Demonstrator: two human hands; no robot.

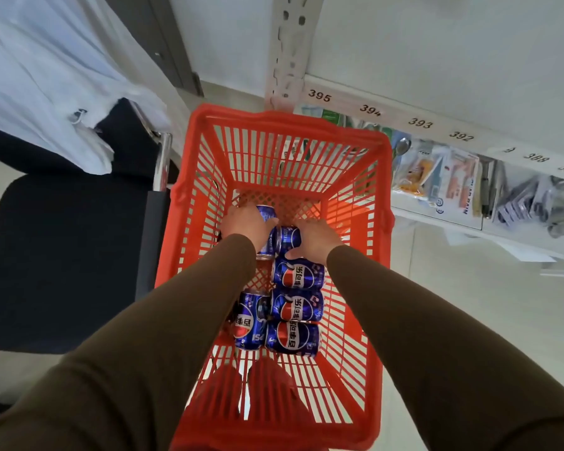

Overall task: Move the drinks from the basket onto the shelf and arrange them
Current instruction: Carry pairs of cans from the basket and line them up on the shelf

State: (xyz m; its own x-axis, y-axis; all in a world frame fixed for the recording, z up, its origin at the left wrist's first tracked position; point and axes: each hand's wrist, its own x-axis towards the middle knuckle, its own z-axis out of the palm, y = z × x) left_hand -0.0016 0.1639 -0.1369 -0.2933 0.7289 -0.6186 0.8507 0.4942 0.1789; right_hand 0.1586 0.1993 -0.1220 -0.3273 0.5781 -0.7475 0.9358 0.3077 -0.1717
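Down in red basket point(368, 203): left hand point(246, 222), right hand point(316, 239) each grip 1 blue can; 4 cans point(295, 307) loose.

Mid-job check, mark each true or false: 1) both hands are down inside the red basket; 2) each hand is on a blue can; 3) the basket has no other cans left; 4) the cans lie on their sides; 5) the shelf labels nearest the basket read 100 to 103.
1) True: the left hand and right hand are inside the red basket.
2) True: the left grips the far can, the right the can beside it.
3) False: four more blue cans lie nearer the person.
4) True.
5) False: the shelf labels read 395, 394, 393, 392.
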